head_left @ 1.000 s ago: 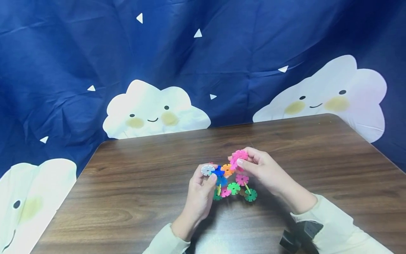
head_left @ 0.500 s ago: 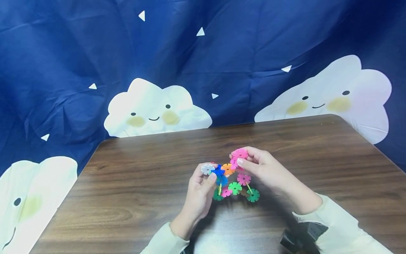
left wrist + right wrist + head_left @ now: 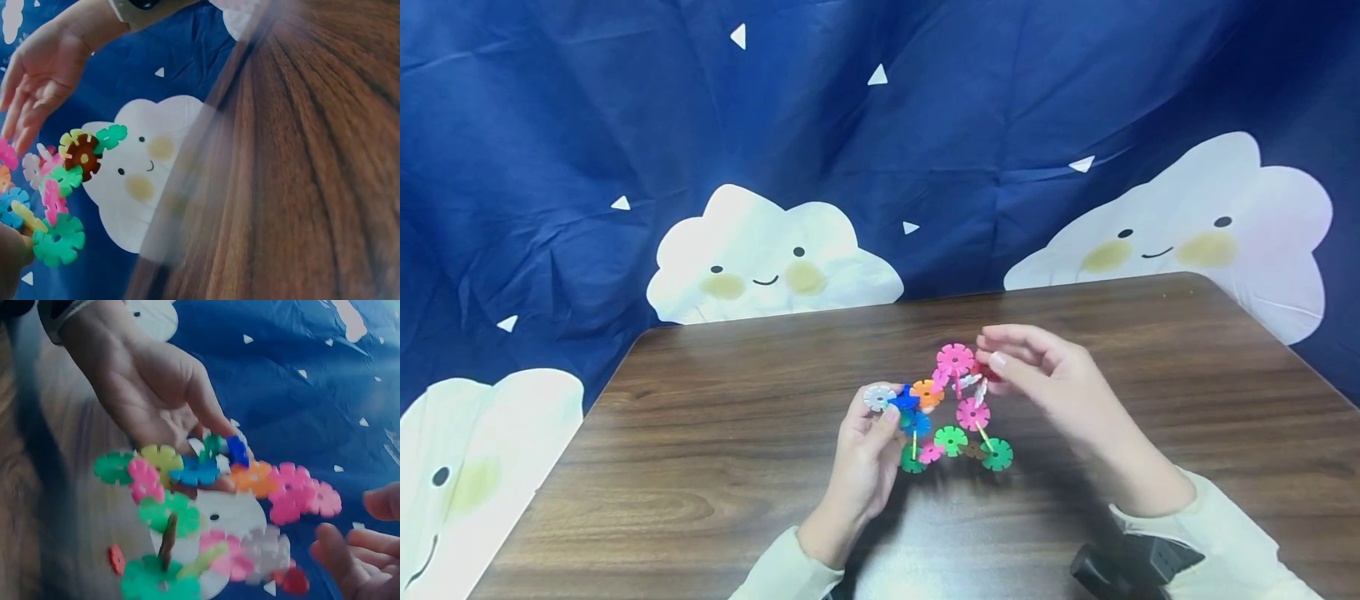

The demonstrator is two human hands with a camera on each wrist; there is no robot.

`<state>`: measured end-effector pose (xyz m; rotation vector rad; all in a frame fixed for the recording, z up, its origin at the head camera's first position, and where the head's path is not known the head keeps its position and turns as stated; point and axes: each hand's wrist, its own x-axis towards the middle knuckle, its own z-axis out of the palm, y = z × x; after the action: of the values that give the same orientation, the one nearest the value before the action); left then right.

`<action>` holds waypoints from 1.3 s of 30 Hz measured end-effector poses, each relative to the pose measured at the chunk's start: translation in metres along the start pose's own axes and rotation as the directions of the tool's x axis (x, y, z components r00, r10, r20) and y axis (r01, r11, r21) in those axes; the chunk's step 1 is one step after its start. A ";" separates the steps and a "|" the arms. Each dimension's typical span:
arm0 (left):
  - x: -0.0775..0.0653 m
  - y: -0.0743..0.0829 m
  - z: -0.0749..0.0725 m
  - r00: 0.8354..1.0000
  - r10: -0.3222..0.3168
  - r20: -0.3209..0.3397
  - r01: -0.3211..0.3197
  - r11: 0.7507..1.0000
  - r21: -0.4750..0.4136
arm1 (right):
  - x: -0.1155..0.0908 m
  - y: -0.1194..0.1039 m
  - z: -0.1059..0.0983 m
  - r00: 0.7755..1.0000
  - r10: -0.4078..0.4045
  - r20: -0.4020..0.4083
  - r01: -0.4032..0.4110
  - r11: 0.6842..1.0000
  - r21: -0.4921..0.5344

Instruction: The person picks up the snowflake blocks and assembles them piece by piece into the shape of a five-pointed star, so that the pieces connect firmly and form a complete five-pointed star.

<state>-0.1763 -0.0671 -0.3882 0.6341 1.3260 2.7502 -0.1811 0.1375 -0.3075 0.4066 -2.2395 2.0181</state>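
A linked build of notched plastic flower discs (image 3: 951, 441) in several colours is held up over the table. My left hand (image 3: 867, 454) pinches it at its left end, thumb on the blue disc (image 3: 904, 402) beside a white disc (image 3: 879, 398). An orange disc (image 3: 927, 393) leads from there to a pink disc (image 3: 955, 360) at the top. Loosely bent and holding nothing, my right hand (image 3: 1067, 387) is at the build's right side; its fingertips overlap a red disc in the head view. The right wrist view shows its fingers (image 3: 369, 540) spread apart near pink discs (image 3: 290, 492).
A brown wood-grain table (image 3: 715, 467) lies under both hands. Behind it hangs a blue cloth (image 3: 955, 108) with white clouds and triangles. In the right wrist view, a small red disc (image 3: 116, 559) shows against the table. A black device (image 3: 1138, 567) is at the right sleeve.
My right hand has let go of the pink discs at the top and drawn off to the right, its fingers loosening. The build, in my left hand, has shifted slightly left.
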 end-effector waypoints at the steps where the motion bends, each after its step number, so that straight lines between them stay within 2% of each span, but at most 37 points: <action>1: 0.000 0.000 0.000 1.000 -0.004 -0.005 0.004 1.000 -0.012 | 0.000 0.003 -0.002 0.999 -0.023 -0.042 0.025 0.998 0.051; 4: 0.001 0.001 0.000 0.999 -0.026 -0.021 0.024 0.998 -0.063 | -0.001 0.017 -0.006 0.986 -0.058 -0.159 0.080 0.988 0.131; 6: 0.002 0.001 0.000 0.998 -0.047 -0.039 0.043 0.994 -0.098 | -0.002 0.027 -0.006 0.983 -0.013 -0.182 0.040 0.989 0.144; 7: 0.002 0.002 0.001 0.997 -0.058 -0.052 0.052 0.992 -0.113 | -0.003 0.032 -0.005 0.986 0.020 -0.167 0.004 0.989 0.145; 10: 0.003 0.003 0.002 0.992 -0.089 -0.094 0.075 0.987 -0.144 | -0.009 0.045 0.000 0.990 0.129 -0.053 -0.122 0.984 0.130; 12: 0.004 0.003 0.003 0.988 -0.100 -0.116 0.081 0.984 -0.157 | -0.014 0.051 0.004 0.984 0.174 0.046 -0.179 0.974 0.139; 16: 0.004 0.002 0.005 0.984 -0.117 -0.136 0.093 0.981 -0.170 | -0.022 0.060 0.013 0.965 0.145 0.219 -0.200 0.947 0.253; 19: 0.004 0.001 0.006 0.978 -0.136 -0.157 0.109 0.979 -0.171 | -0.025 0.064 0.020 0.952 0.129 0.276 -0.219 0.921 0.322; 26: 0.001 -0.004 0.005 0.970 -0.166 -0.180 0.140 0.979 -0.149 | -0.028 0.062 0.027 0.945 0.261 0.196 -0.307 0.915 0.264; 31: 0.000 -0.007 0.000 0.966 -0.181 -0.184 0.166 0.981 -0.096 | -0.026 0.061 0.023 0.949 0.265 0.173 -0.299 0.929 0.218; 34: 0.000 -0.008 -0.003 0.960 -0.213 -0.184 0.202 0.977 -0.074 | -0.025 0.059 0.019 0.955 0.248 0.162 -0.276 0.944 0.179; 39: -0.002 -0.006 -0.010 0.958 -0.262 -0.115 0.256 0.964 -0.066 | -0.024 0.053 0.012 0.957 0.231 0.172 -0.253 0.960 0.117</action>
<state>-0.1791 -0.0707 -0.3993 0.2684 1.2534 2.6337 -0.1704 0.1330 -0.3662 0.3262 -2.3509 2.3505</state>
